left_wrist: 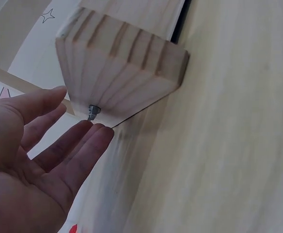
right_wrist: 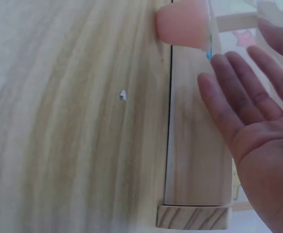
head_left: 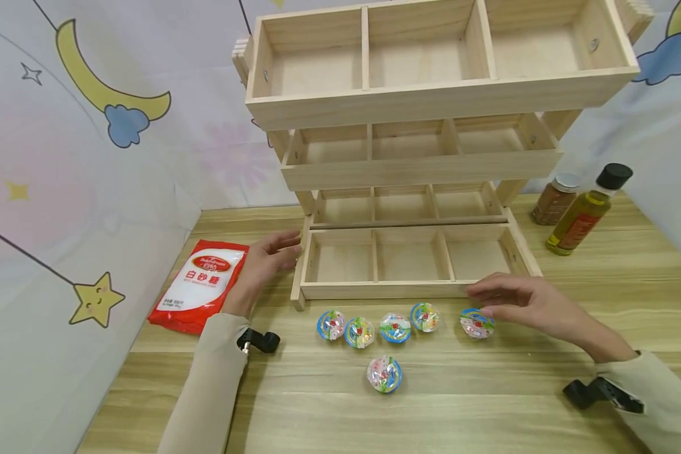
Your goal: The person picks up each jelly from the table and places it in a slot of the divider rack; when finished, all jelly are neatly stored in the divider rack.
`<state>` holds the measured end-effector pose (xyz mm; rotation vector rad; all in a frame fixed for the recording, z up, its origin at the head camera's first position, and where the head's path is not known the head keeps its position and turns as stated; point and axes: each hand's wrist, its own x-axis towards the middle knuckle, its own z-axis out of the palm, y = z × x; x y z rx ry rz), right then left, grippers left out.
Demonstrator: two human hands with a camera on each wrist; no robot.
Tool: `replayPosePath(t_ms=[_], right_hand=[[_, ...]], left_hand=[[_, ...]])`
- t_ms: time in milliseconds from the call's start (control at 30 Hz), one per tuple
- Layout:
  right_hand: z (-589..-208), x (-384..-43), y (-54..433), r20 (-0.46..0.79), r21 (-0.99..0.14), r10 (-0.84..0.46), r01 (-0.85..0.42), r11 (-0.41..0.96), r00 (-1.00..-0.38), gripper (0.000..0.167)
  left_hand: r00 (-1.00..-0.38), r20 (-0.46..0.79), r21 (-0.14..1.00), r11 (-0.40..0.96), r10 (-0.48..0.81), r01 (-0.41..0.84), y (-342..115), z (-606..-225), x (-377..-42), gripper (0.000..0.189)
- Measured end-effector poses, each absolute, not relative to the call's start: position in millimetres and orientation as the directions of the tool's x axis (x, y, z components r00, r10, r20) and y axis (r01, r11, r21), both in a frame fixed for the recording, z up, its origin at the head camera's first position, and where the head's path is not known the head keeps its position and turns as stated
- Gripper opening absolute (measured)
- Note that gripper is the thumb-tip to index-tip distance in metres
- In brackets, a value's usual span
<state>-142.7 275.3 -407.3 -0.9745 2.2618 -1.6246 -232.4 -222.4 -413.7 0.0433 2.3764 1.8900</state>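
A tiered wooden rack (head_left: 408, 290) with divided trays stands on the table. My left hand (head_left: 269, 261) is at the rack's lower left side, its fingers loosely bent and fingertips close to a metal bolt (left_wrist: 94, 111) in the wood. Over the front right of the bottom tray is my right hand (head_left: 528, 306), fingers extended and holding nothing. Its thumb overlaps the edge of a jelly cup (head_left: 477, 323) in the head view. In the right wrist view, that pink jelly cup (right_wrist: 184, 24) stands just beyond the fingertips. Several more jelly cups (head_left: 395, 328) lie before the rack.
Left of the rack lies a red and white sugar bag (head_left: 198, 284), beside my left forearm. A brown jar (head_left: 555, 200) and an oil bottle (head_left: 584, 214) with a black cap stand at the right. One jelly cup (head_left: 384, 374) sits nearer the front. A patterned cloth (head_left: 62, 157) hangs behind.
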Motion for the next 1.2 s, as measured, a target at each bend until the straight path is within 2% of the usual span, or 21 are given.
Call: replayPosePath(t_ms=[333,667,967,1200], right_hand=[[-413.5,-142.5,276.2,0.122,-0.880,-0.616,-0.372,0.295,-0.779,0.038],[-414.7,-145.9,281.5,0.095,-0.923,-0.706,-0.327,0.200,-0.702,0.042],[-417.5,-147.0,282.7,0.061,-0.926,-0.717,-0.308,0.219,-0.694,0.046],[-417.5,-144.6,277.7,0.078,-0.895,-0.709,-0.363,0.260,-0.700,0.044]], left_hand=[[-0.991,-0.075,0.978,0.202,0.108,-0.052,-221.8,-417.7,-233.4,0.046],[-0.989,-0.121,0.982,0.153,0.086,-0.107,-220.4,-418.4,-231.4,0.045],[-0.988,-0.124,0.983,0.145,0.096,-0.109,-222.0,-421.9,-232.8,0.046],[-0.988,-0.123,0.983,0.149,0.098,-0.108,-221.8,-421.3,-231.8,0.047]])
